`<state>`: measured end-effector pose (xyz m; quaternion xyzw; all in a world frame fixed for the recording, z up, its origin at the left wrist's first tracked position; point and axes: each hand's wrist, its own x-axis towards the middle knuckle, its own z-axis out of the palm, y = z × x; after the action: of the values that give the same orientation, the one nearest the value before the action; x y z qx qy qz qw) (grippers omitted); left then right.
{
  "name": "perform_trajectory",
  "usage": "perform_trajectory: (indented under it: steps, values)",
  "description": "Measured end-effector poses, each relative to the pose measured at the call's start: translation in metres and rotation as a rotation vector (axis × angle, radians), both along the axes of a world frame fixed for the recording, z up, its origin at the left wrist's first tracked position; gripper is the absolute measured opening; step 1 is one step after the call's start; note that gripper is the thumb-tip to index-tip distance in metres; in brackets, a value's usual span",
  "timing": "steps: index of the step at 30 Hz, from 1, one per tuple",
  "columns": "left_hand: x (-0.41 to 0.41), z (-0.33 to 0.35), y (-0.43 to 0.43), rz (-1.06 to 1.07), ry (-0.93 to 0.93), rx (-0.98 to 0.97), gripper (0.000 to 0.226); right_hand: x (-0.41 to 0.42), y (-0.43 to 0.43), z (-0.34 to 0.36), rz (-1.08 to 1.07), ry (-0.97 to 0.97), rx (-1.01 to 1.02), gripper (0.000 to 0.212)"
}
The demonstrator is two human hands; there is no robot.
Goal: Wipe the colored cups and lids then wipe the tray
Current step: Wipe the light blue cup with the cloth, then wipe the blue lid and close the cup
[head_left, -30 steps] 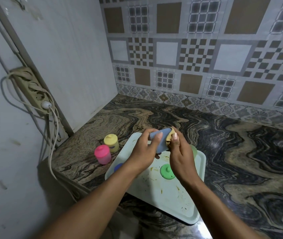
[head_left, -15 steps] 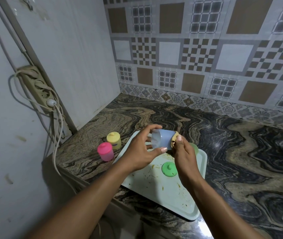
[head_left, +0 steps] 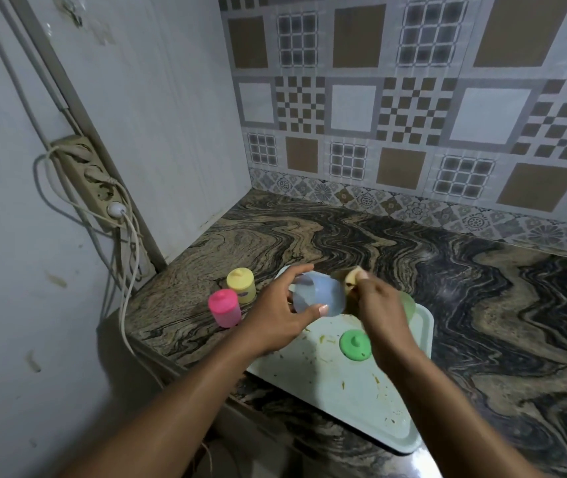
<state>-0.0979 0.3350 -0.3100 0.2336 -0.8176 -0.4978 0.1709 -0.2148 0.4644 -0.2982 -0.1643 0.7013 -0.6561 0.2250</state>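
My left hand [head_left: 277,317] grips a pale blue cup [head_left: 320,295] on its side above the tray, its open mouth turned left. My right hand [head_left: 380,310] pinches a yellow sponge [head_left: 351,278] against the cup's base. Below them lies a pale green tray [head_left: 361,401] with yellowish food smears. A green lid [head_left: 354,343] rests on the tray. A green cup [head_left: 408,305] shows partly behind my right hand. On the counter left of the tray stand a pink lidded cup [head_left: 224,308] and a yellow lidded cup [head_left: 240,285].
The marbled counter [head_left: 482,288] runs right and back to a patterned tile wall. A white panel closes off the left side. A power strip [head_left: 96,181] with dangling cords hangs on the left wall, near the counter's front-left corner.
The blue cup has turned, its open mouth now facing left. My right hand shifted the sponge from the cup's side toward its base. The camera view drifted slightly.
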Motion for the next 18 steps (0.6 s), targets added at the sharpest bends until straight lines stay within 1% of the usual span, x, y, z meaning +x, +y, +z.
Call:
perform_trajectory:
  steps: [1,2,3,4,6,7,8,11,13,16,18]
  values:
    - [-0.002,0.000,-0.004,-0.009,-0.001,0.013,0.068,0.011,-0.003,-0.002,0.049,0.207,0.016,0.041]
    - [-0.003,0.001,-0.010,-0.025,-0.001,0.011,0.067,0.016,-0.010,-0.005,0.086,0.304,0.065,0.047]
    - [-0.003,0.002,-0.014,-0.043,-0.001,0.001,0.064,0.015,-0.018,-0.007,0.105,0.279,0.099,0.048]
    - [-0.003,0.004,-0.021,-0.064,-0.005,-0.020,0.062,0.008,-0.029,-0.005,0.121,0.094,0.093,0.045]
    - [-0.001,0.007,-0.034,-0.099,-0.022,-0.039,0.056,-0.011,-0.043,0.001,0.205,-0.424,0.118,0.035]
    - [-0.001,0.008,-0.043,-0.098,-0.024,-0.027,0.054,-0.016,-0.046,0.005,0.224,-0.617,0.119,0.034]
    - [-0.003,0.010,-0.055,-0.088,-0.029,-0.025,0.052,-0.020,-0.052,0.006,0.200,-0.703,0.108,0.034]
    - [-0.010,0.011,-0.101,-0.037,-0.103,-0.127,0.052,-0.028,-0.078,-0.001,0.047,-0.726,0.026,0.036]
    - [-0.017,0.009,-0.131,-0.027,-0.188,-0.209,0.056,-0.029,-0.096,-0.005,-0.003,-0.659,0.036,0.040]
    - [-0.029,-0.003,-0.171,-0.027,-0.288,-0.273,0.063,-0.029,-0.122,-0.011,0.024,-0.592,0.062,0.047]
    - [-0.040,-0.015,-0.196,-0.017,-0.361,-0.309,0.068,-0.030,-0.138,-0.018,0.032,-0.591,0.079,0.047]
